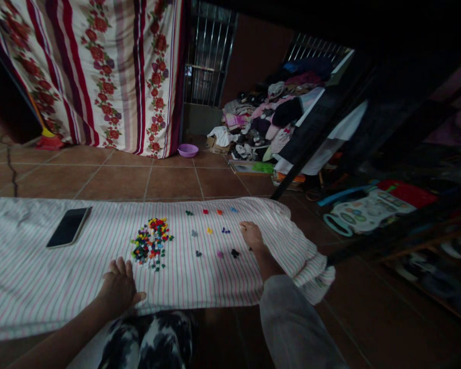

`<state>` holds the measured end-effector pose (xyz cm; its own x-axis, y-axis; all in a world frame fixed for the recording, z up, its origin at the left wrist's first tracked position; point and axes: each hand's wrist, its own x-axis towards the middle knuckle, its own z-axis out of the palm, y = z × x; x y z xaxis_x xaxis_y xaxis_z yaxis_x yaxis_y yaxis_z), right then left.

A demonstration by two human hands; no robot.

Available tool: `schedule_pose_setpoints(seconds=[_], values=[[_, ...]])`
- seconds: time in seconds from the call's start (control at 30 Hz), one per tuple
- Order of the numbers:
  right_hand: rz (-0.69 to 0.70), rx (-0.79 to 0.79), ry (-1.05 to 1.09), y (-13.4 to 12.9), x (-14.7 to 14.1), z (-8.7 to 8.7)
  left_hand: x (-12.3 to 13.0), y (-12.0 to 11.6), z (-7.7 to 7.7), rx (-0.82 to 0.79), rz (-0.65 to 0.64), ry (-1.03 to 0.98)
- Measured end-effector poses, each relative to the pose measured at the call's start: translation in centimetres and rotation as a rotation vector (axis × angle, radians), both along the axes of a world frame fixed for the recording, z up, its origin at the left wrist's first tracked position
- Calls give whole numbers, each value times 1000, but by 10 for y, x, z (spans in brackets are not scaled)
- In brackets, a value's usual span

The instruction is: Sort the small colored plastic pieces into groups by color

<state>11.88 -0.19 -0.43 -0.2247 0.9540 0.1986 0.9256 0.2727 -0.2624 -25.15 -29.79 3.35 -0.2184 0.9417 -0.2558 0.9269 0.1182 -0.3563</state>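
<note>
My left hand [119, 284] lies flat on the striped cloth [100, 236], fingers apart, in front of a mixed heap of small coloured pieces [151, 243]. To the right of the heap the same kind of pieces sit in small single-colour groups, among them a red group [205, 211], a yellow group [209, 230], a dark blue group [226, 230], a pink group [219, 254] and a black group [235, 253]. My right hand [252, 234] rests on the cloth just right of the dark blue group. Its fingers are drawn together; whatever they may hold is hidden.
A phone [69, 227] lies on the cloth at the left. Beyond are a floral curtain [119, 77], a purple basin [188, 150] and a broom [48, 137]. A clothes pile [269, 113] fills the back right, with a dark post [307, 159] and a toy board [369, 207] nearer.
</note>
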Motion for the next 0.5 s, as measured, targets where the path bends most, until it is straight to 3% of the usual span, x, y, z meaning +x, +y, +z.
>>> schedule_pose_setpoints(seconds=[0.27,0.5], values=[[73,-56,-58,1,1,1,-4,-2,-8,32,-27,21],[51,-39,-16,2,0,1,-8,-3,-15,92,-41,-4]])
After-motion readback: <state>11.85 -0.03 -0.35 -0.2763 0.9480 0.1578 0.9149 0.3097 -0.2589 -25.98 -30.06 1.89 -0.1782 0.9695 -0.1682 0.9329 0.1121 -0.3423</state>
